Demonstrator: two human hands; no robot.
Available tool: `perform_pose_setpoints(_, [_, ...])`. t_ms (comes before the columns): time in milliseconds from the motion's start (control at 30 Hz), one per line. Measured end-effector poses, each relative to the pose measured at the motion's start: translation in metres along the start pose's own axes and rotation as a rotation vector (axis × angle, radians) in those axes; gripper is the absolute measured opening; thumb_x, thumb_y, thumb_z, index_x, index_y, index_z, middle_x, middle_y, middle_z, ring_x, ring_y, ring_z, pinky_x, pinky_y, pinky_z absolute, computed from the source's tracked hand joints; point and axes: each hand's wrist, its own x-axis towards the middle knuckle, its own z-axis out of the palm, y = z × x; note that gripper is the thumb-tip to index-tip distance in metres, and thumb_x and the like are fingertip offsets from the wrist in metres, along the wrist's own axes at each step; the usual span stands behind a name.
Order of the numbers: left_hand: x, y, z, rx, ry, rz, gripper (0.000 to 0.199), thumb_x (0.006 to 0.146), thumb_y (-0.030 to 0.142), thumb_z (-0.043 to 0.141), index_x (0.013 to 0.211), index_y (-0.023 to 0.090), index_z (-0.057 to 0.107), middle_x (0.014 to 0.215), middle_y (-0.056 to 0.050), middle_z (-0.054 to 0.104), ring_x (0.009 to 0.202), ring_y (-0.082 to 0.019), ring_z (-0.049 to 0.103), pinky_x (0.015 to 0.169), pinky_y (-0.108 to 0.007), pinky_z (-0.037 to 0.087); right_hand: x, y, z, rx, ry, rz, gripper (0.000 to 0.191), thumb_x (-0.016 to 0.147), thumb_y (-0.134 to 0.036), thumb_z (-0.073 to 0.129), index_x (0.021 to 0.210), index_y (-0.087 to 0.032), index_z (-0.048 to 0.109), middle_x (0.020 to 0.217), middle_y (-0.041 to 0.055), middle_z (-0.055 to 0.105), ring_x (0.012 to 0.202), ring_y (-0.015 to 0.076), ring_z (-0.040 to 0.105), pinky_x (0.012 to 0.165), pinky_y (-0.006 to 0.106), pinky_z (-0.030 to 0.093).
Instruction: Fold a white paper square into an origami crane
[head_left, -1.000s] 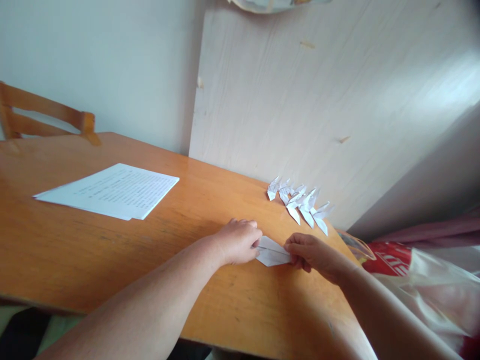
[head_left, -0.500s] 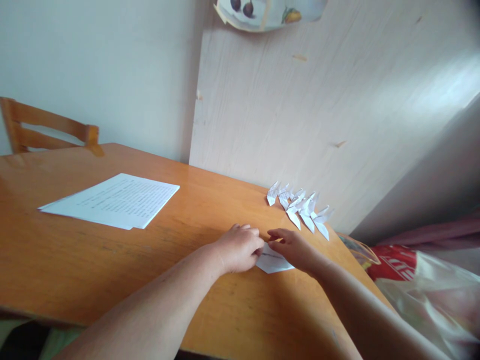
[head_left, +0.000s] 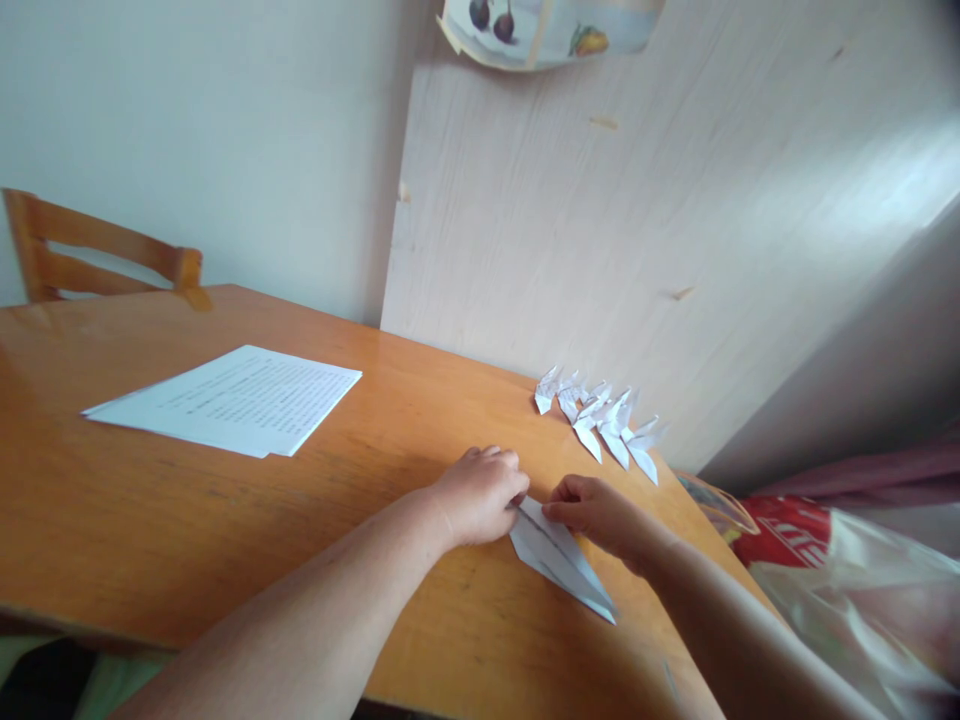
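Observation:
A white folded paper [head_left: 559, 560] lies on the wooden table between my hands, its long pointed end toward the near right. My left hand [head_left: 486, 497] is closed on the paper's upper left corner, the fingertips partly hidden. At the paper's upper right edge, my right hand [head_left: 589, 508] pinches it between thumb and curled fingers. Dark crease-like lines run along the paper. Beyond my right hand stand several folded white paper figures [head_left: 615, 420], grouped near the table's far edge.
A stack of printed sheets [head_left: 232, 400] lies on the left of the table [head_left: 315, 520]. A wooden chair [head_left: 112, 235] stands behind it. Red and white bags [head_left: 795, 530] are beyond the right edge. A pale board leans at the back.
The paper's long pointed end now shows toward the near right. My right hand has drawn slightly nearer and closed on the paper's edge. My left hand has hardly moved.

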Motion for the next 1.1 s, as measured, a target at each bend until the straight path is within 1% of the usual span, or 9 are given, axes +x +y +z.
perform_pose_setpoints(267, [0.001,0.002,-0.001,-0.033,-0.048,-0.051,0.007,0.081,0.028,0.062,0.082,0.022,0.066,0.088,-0.004,0.068,0.082,-0.022,0.064,0.066,-0.031,0.044,-0.009,0.005,0.007,0.11,-0.025,0.023,0.014,0.078,-0.027,0.066,0.082,-0.021,0.054,0.063,-0.0045,0.051,0.055,0.0106,0.045,0.048,0.024,0.029])
perform_pose_setpoints(333, [0.001,0.003,-0.001,-0.061,-0.058,-0.057,0.008,0.082,0.028,0.061,0.083,0.022,0.066,0.087,-0.004,0.069,0.08,-0.022,0.065,0.064,-0.03,0.044,-0.015,0.001,0.008,0.201,-0.066,0.046,0.016,0.079,-0.027,0.064,0.092,-0.021,0.056,0.061,-0.006,0.049,0.05,0.0096,0.044,0.045,0.023,0.026])
perform_pose_setpoints(500, [0.002,0.005,0.001,-0.108,-0.033,-0.052,0.01,0.084,0.025,0.06,0.087,0.022,0.069,0.088,-0.004,0.071,0.082,-0.023,0.067,0.067,-0.031,0.045,-0.028,-0.007,0.011,0.551,-0.109,0.028,0.04,0.076,-0.022,0.063,0.115,-0.022,0.055,0.064,-0.0085,0.05,0.042,0.006,0.043,0.039,0.02,0.022])
perform_pose_setpoints(600, [0.003,0.006,0.0,-0.106,0.007,-0.042,0.017,0.09,0.027,0.054,0.088,0.022,0.07,0.089,-0.005,0.072,0.083,-0.023,0.068,0.071,-0.033,0.046,-0.029,-0.004,0.017,0.649,-0.017,0.004,0.035,0.078,-0.023,0.063,0.111,-0.02,0.055,0.06,-0.0085,0.051,0.042,0.0069,0.046,0.037,0.018,0.027])
perform_pose_setpoints(667, [0.003,0.006,-0.001,-0.118,0.02,-0.037,0.024,0.094,0.03,0.049,0.09,0.022,0.071,0.09,-0.005,0.072,0.084,-0.023,0.068,0.072,-0.033,0.046,-0.029,-0.001,0.022,0.728,0.063,0.029,0.026,0.081,-0.023,0.063,0.105,-0.02,0.054,0.059,-0.0064,0.055,0.047,0.0082,0.052,0.041,0.017,0.036])
perform_pose_setpoints(833, [0.002,0.008,-0.003,-0.148,0.026,-0.025,0.031,0.095,0.044,0.05,0.1,0.023,0.073,0.094,-0.005,0.072,0.086,-0.022,0.067,0.073,-0.032,0.045,-0.035,-0.002,0.036,0.991,0.147,0.091,0.019,0.081,-0.017,0.068,0.092,-0.019,0.053,0.083,0.0024,0.068,0.069,0.0103,0.067,0.067,0.022,0.057])
perform_pose_setpoints(967, [0.0,0.009,-0.005,-0.109,-0.011,-0.012,0.035,0.084,0.055,0.062,0.094,0.024,0.073,0.091,-0.004,0.07,0.083,-0.024,0.067,0.072,-0.033,0.044,-0.048,-0.007,0.042,1.125,0.094,0.058,0.024,0.08,-0.021,0.073,0.098,-0.018,0.056,0.097,0.0065,0.071,0.083,0.0125,0.07,0.081,0.026,0.058])
perform_pose_setpoints(1033, [0.0,0.008,-0.006,-0.102,-0.036,-0.002,0.034,0.08,0.055,0.066,0.095,0.025,0.073,0.091,-0.004,0.07,0.086,-0.025,0.067,0.074,-0.034,0.044,-0.056,-0.007,0.041,1.087,0.012,0.078,0.031,0.081,-0.026,0.073,0.104,-0.018,0.056,0.096,0.0079,0.072,0.084,0.0141,0.071,0.079,0.026,0.057])
perform_pose_setpoints(1100, [0.0,0.007,-0.006,-0.106,-0.056,0.004,0.033,0.079,0.051,0.068,0.1,0.026,0.072,0.095,-0.004,0.071,0.091,-0.026,0.067,0.077,-0.036,0.044,-0.062,-0.006,0.035,0.936,-0.074,0.082,0.035,0.083,-0.033,0.071,0.111,-0.018,0.056,0.09,0.0068,0.073,0.076,0.0142,0.07,0.067,0.025,0.055])
